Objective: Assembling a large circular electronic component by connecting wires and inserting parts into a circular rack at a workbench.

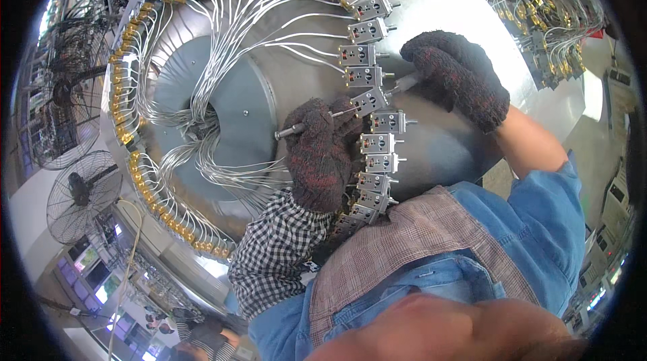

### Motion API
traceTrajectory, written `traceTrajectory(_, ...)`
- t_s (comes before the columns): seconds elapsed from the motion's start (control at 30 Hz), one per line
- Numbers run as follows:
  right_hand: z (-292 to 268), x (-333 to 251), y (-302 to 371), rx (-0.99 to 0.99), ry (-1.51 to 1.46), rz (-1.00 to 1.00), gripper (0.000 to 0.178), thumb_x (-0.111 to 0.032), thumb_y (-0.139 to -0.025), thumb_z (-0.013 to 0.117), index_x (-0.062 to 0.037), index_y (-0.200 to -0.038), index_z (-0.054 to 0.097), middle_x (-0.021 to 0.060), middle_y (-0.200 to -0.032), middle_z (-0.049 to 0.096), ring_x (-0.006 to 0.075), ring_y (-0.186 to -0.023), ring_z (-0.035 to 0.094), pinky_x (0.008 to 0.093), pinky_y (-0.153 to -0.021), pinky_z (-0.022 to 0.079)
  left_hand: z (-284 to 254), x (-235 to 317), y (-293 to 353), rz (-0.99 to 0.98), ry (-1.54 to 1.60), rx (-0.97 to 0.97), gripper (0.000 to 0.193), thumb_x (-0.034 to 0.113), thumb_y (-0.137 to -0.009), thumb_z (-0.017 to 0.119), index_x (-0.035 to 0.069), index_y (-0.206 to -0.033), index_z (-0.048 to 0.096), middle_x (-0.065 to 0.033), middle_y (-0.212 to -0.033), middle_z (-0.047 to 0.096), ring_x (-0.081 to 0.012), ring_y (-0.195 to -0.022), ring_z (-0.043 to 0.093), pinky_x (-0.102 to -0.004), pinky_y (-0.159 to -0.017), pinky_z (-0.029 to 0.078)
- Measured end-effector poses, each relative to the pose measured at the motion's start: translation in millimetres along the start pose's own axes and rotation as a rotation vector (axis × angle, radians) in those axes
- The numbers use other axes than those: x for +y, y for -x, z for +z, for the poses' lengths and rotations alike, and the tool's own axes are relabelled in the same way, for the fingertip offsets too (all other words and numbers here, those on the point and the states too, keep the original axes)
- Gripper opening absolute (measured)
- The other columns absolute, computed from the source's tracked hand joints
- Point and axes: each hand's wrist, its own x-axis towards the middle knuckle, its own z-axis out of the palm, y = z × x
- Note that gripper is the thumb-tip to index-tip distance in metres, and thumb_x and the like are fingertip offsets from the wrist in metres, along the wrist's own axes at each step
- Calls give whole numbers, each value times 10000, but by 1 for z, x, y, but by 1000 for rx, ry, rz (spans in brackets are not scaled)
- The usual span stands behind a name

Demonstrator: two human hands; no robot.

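Note:
A ring of small silver metal modules with short shafts [387, 122] runs along the edge of a round metal drum. In a dark knitted glove, my left hand [318, 159] is closed round a slim screwdriver-like metal tool [290, 132]. The tool's thin tip points at one tilted module [368, 102]. My right hand [455, 74], gloved the same way, is closed at the outer side of that module. From its fingers a short pale grey tool end [406, 82] reaches the module's shaft; the rest of that tool is hidden in the glove.
White wires [229, 57] run in bundles from the drum's centre hole to the modules. Gold-coloured connectors [121, 101] line the left side of the ring. More wired modules [549, 51] lie at the upper right. A fan [79, 189] stands at the left, and another person [205, 337] is at the lower left.

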Motion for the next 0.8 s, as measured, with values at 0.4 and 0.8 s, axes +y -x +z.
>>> traceTrajectory(0.4,0,-6,2,-12,-120,48,305,-300,-839,535,-45,-996,595,44,-698,583,86,-538,539,218,-461,430,3,7,-3,-50,21,-85,324,283,-826,540,14,-990,467,-132,-948,545,-245,-845,561,-368,-695,496)
traceTrajectory(0.8,-3,-3,2,-41,-75,-33,286,-193,-825,549,-75,-1085,560,36,-741,582,83,-585,532,234,-491,436,5,16,1,-218,296,-130,247,225,-847,519,62,-1006,423,-141,-1015,500,-277,-928,516,-376,-795,442)
